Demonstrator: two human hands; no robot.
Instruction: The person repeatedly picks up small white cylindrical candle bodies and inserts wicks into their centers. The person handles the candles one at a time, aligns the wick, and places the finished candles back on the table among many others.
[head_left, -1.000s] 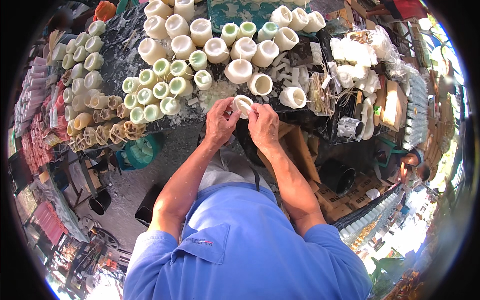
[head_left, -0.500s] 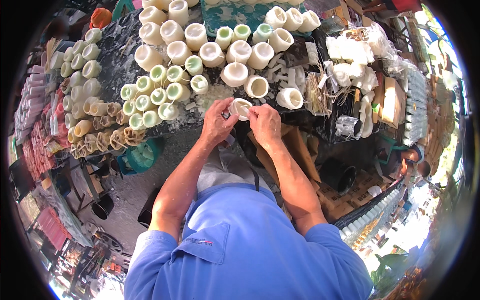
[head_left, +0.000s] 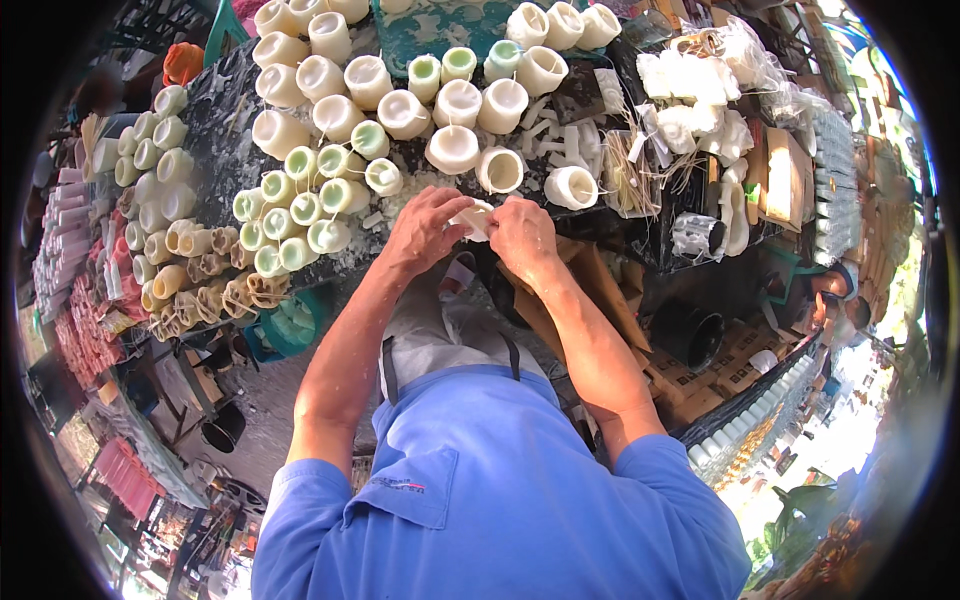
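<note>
Beside the table (head_left: 216, 108), a whitish cup (head_left: 477, 220) is held between the left hand (head_left: 426, 230) and right hand (head_left: 524, 238). Both are narrowly curled about its sides.

– Is any writing legible?
– None. On the near blue shirt (head_left: 540, 500), small dark lettering (head_left: 398, 485) with a red stroke marks the left pocket flap (head_left: 420, 508), too blurred to read. Cardboard (head_left: 742, 372) at right carries dark unreadable print.
</note>
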